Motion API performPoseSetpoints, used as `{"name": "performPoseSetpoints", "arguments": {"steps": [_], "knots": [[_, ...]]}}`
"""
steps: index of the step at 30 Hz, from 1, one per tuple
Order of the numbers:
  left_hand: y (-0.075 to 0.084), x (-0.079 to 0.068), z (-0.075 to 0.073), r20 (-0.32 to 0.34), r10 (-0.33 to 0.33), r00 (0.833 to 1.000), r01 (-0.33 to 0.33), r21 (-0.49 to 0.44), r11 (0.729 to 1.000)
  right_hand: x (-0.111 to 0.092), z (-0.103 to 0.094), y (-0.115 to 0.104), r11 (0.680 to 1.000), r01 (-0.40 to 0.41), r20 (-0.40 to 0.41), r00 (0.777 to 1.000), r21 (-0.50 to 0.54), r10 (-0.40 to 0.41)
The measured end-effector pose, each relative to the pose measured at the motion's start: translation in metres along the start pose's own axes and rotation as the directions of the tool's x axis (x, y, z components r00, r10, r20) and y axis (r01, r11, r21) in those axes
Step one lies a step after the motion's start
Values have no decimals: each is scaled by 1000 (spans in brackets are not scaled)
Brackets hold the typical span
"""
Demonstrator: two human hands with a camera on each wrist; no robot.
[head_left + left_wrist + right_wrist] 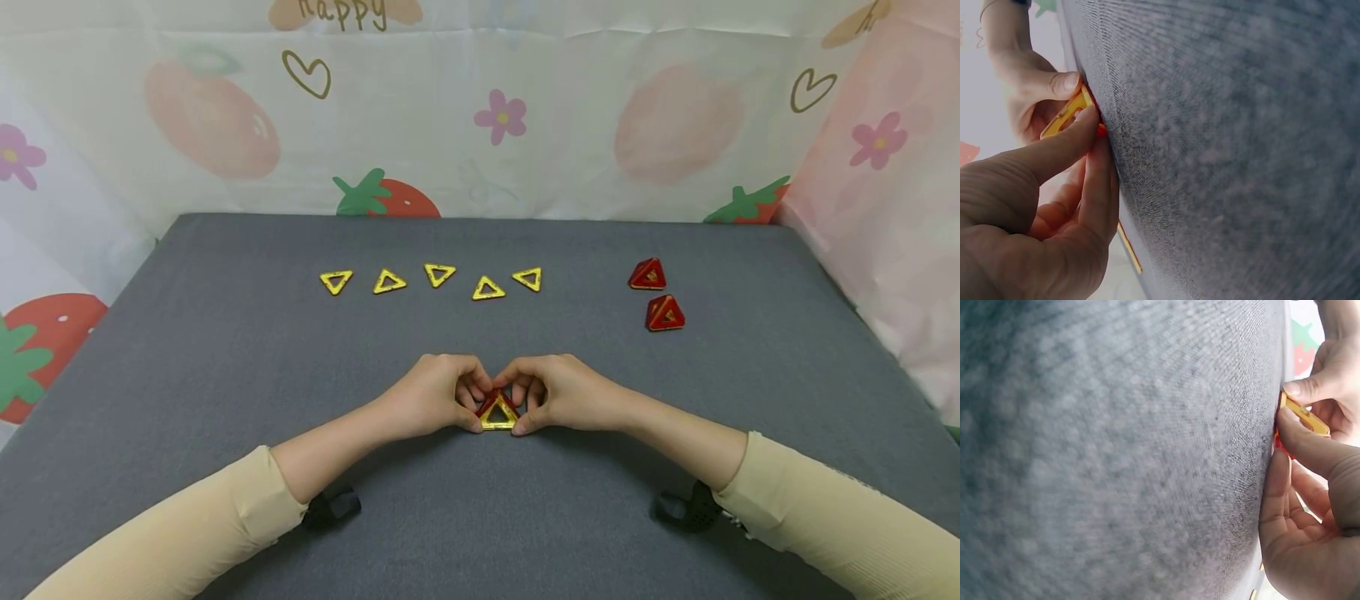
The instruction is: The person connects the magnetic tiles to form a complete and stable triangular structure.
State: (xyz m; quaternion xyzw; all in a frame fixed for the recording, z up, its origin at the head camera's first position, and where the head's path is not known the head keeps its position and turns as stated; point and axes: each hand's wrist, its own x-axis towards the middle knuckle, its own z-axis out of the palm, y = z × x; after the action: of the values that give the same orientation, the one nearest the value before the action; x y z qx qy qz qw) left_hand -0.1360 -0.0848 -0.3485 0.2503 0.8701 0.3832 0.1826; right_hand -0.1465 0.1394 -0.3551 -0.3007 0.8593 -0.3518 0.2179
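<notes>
A yellow triangular magnetic tile (pixel 498 426) leans against red tiles (pixel 1279 443) near the middle of the table, forming a small pyramid shape. My left hand (pixel 423 398) pinches its left side, the thumb at the lower left corner and a fingertip near the top. On the other side my right hand (pixel 576 395) mirrors this, thumb at the lower right corner and fingertip by the apex. Both wrist views show the yellow tile (pixel 1060 120) tilted between the thumbs. The fingers hide most of the red part.
Several yellow triangular tiles (pixel 389 288) lie flat in a loose row toward the back. Two red pyramids (pixel 664 315) stand at the back right. Grey cloth covers the table (pixel 225 333), and a printed curtain (pixel 562 167) hangs behind it.
</notes>
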Motion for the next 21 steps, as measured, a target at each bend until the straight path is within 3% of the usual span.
{"name": "performPoseSetpoints", "arguments": {"steps": [21], "knots": [[-4, 1, -2, 36, -16, 999, 18, -62, 998, 0, -2, -1, 1000, 9, 2, 1000, 6, -9]]}}
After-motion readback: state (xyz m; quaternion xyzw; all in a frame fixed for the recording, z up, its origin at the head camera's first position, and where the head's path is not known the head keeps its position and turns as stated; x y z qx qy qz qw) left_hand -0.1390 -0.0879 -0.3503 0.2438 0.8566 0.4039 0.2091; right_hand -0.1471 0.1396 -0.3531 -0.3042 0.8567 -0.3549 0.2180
